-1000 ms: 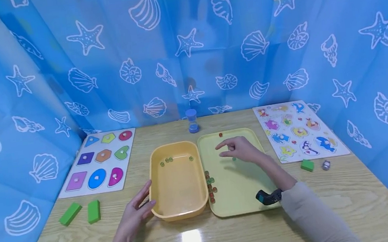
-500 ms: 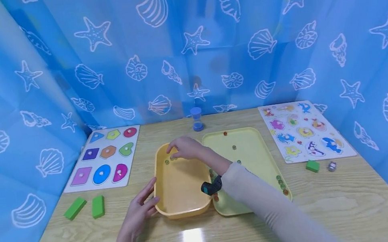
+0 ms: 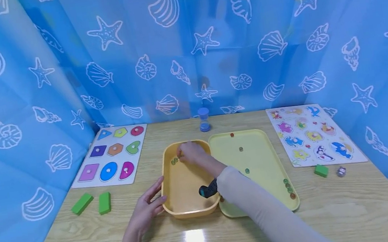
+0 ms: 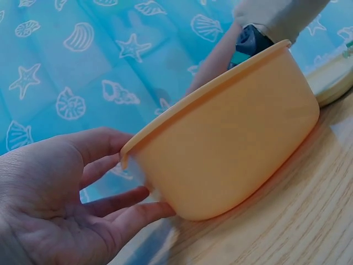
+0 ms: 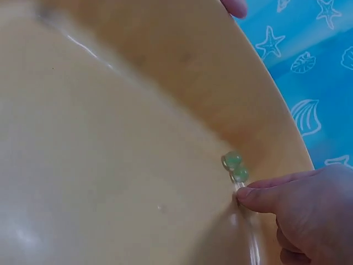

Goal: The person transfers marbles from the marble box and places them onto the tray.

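Note:
My left hand [image 3: 150, 207] touches the left outer wall of the orange basin [image 3: 194, 213]. In the left wrist view its extended fingers [image 4: 102, 144] reach the basin's rim and side. My right hand [image 3: 192, 152] is down inside the basin near its back wall. Its thumb and index finger meet in a pinch on a small green glass marble, mostly hidden by the fingertips. Two more green marbles [image 5: 236, 165] lie against the wall right beside these fingertips. A yellow tray [image 3: 264, 177] stands to the right of the basin, partly covered by the right sleeve [image 3: 259, 206].
Several green and red marbles [image 3: 288, 190] are scattered on the tray. A shape puzzle [image 3: 111, 157] and green blocks [image 3: 104, 203] lie left. On the right are a sea-animal puzzle [image 3: 313, 134], a green block [image 3: 321, 170] and a small grey figure [image 3: 341, 171]. A blue sand timer [image 3: 204, 119] stands behind.
My right hand has moved left from over the tray into the basin, and its spread fingers have closed at the marbles. The left hand stays at the basin's side. The head view has shifted slightly.

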Tool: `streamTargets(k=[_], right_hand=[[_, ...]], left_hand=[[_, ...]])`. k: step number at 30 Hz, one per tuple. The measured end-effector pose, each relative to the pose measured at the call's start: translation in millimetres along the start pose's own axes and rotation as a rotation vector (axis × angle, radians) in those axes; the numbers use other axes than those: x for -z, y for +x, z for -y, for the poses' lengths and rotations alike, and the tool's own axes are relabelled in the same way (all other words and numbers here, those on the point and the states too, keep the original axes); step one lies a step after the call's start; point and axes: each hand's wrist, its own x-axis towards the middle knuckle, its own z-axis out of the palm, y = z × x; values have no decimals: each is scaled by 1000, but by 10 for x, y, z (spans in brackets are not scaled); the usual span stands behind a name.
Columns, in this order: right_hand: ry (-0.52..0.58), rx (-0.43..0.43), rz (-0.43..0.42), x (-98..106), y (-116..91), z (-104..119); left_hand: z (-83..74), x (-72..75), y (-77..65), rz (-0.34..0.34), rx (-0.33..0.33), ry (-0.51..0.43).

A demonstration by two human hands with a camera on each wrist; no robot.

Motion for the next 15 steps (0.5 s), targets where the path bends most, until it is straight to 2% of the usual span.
streamTargets(k=[4, 9, 11, 15], right_hand=[[67, 73, -61, 179, -139, -67], [221, 213, -157, 504, -523, -300], [263, 222, -173, 556, -721, -477], [289, 163, -214, 503, -1093, -933]], left_hand=[[-9, -45, 15, -18, 11, 7], [-11, -54, 29, -12, 13, 22], [-7, -43, 24, -6, 17, 28], [-3, -20, 0, -14, 25, 51]])
